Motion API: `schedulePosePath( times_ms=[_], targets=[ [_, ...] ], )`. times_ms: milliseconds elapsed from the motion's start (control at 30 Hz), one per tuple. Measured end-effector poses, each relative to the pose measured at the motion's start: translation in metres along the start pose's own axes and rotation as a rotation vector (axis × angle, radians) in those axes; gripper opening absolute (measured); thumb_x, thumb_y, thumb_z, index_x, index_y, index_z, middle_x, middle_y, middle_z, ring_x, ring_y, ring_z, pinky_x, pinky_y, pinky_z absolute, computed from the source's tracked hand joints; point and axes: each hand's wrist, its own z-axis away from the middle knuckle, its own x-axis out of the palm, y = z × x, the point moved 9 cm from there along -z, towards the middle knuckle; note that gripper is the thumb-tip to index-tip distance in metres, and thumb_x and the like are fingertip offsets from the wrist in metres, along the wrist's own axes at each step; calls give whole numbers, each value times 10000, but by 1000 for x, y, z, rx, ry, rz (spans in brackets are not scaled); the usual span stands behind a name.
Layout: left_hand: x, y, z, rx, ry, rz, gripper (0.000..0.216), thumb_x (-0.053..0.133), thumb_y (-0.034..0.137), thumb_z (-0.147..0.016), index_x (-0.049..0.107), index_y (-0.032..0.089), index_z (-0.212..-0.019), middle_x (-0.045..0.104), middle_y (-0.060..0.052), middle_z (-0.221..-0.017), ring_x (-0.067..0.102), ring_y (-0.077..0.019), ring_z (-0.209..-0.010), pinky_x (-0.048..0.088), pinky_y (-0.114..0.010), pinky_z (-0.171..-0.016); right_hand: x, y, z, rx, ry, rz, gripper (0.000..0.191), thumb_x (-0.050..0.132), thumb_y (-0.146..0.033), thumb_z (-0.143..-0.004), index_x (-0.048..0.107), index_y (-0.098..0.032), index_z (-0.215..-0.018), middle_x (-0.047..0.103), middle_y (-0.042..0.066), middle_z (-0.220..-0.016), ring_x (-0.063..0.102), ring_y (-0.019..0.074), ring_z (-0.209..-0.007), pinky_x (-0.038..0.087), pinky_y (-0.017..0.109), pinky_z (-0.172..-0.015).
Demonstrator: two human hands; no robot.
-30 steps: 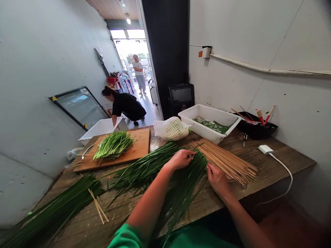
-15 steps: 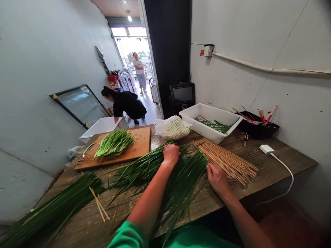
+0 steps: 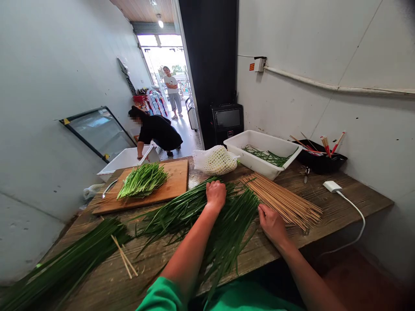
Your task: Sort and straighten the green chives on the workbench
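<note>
Long green garlic chives [image 3: 235, 224] lie in loose bunches across the middle of the table. My left hand [image 3: 216, 194] is closed with its fingers curled down into the chives at the far end of a bunch. My right hand [image 3: 271, 219] is closed in a pinch at the right edge of the chives, beside the pile of bamboo skewers [image 3: 285, 201]; whatever its fingertips hold is hidden. Another bunch of chives [image 3: 74, 259] extends along the left side. A few loose skewers [image 3: 125, 257] lie close to it.
Cut green stalks [image 3: 142, 179] lie on a wooden board [image 3: 178, 181]. Behind are a foam-netted item [image 3: 215, 160], a white tub [image 3: 266, 142] with green stalks, and a black tray [image 3: 327, 162]. A white adapter [image 3: 332, 186] trails its cable. A crouching person [image 3: 160, 131] reaches into a white bin [image 3: 125, 162].
My hands stay in nearly the same places. The view has shifted slightly. The crouching person's arm has moved a little to the left over the white bin.
</note>
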Motion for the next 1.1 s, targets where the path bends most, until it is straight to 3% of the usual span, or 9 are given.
schedulePosePath(
  times_ms=[233, 400, 600, 733, 867, 967, 1100],
  targets=[
    [-8, -5, -2, -34, 29, 122, 259, 468, 260, -858, 717, 213, -912, 681, -91, -931, 577, -237, -948, 352, -367, -847, -2, -2, 0, 2, -11, 2, 357, 326, -291, -944, 577, -176, -718, 592, 26, -618, 515, 127, -524, 290, 255, -534],
    [-12, -2, -3, 3, 65, 50, 320, 405, 239, -881, 716, 165, -860, 699, -120, -889, 604, -250, -917, 373, -371, -837, -3, -3, 0, -15, 15, 5, 355, 321, -295, -947, 597, -174, -761, 625, 38, -654, 548, 140, -564, 309, 257, -555],
    [-13, 3, -3, 22, 33, 157, 337, 375, 238, -894, 700, 174, -960, 699, -96, -970, 621, -207, -930, 431, -284, -794, 1, 0, 1, 3, -3, -3, 374, 302, -301, -952, 590, -180, -746, 609, 33, -625, 539, 137, -542, 301, 261, -544],
    [-13, 1, -2, 50, -67, 205, 313, 451, 202, -843, 681, 212, -1056, 689, -74, -1050, 613, -200, -987, 445, -266, -811, 1, 1, 1, 9, -8, 3, 371, 302, -303, -950, 593, -179, -757, 612, 37, -633, 556, 144, -562, 302, 257, -544],
    [-15, -5, 3, 55, -197, 33, 233, 524, 165, -771, 729, 193, -878, 705, -106, -952, 626, -246, -937, 447, -309, -781, 1, 1, 0, 13, -23, 16, 378, 300, -299, -948, 582, -183, -725, 586, 26, -593, 527, 136, -526, 285, 258, -532],
    [-24, -2, 4, 43, -137, -23, 231, 512, 173, -796, 727, 168, -882, 694, -134, -927, 614, -260, -929, 426, -346, -801, 0, 0, 0, 9, -13, 24, 381, 303, -299, -946, 583, -183, -715, 589, 28, -593, 522, 135, -523, 282, 259, -531],
    [-19, 20, 4, 160, -44, 19, 218, 525, 229, -833, 719, 194, -926, 663, -118, -931, 559, -249, -974, 378, -360, -842, 0, 1, 0, 21, -12, 19, 369, 311, -302, -944, 609, -177, -764, 622, 40, -637, 556, 146, -560, 304, 254, -544]
  ],
)
